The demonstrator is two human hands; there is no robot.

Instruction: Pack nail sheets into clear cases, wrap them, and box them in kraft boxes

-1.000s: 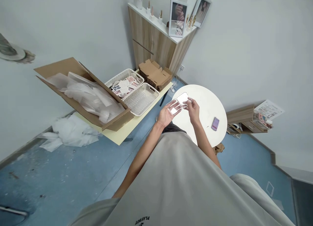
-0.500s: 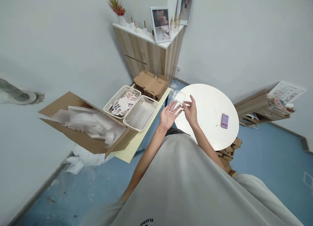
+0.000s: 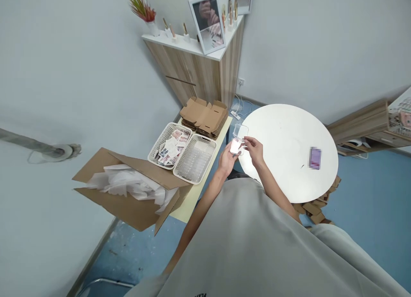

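Note:
A small clear plastic box (image 3: 240, 132) stands with its hinged lid up, just over the left edge of the round table. My left hand (image 3: 227, 161) is closed around its lower half from the left and below. Inside that half is a bright white area; whether it is a card or glare I cannot tell. At the box's right edge my right hand (image 3: 255, 151) is closed, thumb and fingertips pinched on the rim near the hinge. Anything small between those fingertips is too fine to make out.
Left of my hands, a yellow table (image 3: 184, 207) bears a basket of clear boxes (image 3: 193, 179), a basket of printed cards (image 3: 154, 145) and flattened cartons (image 3: 205, 115). A carton of white packing sheets (image 3: 128, 211) stands nearby. On the round white table (image 3: 282, 177) lies a purple item (image 3: 315, 158).
My left fingers, earlier spread flat beneath the box, have curled around it. The white area now shows in its lower half. The view has shifted, moving the surroundings in frame.

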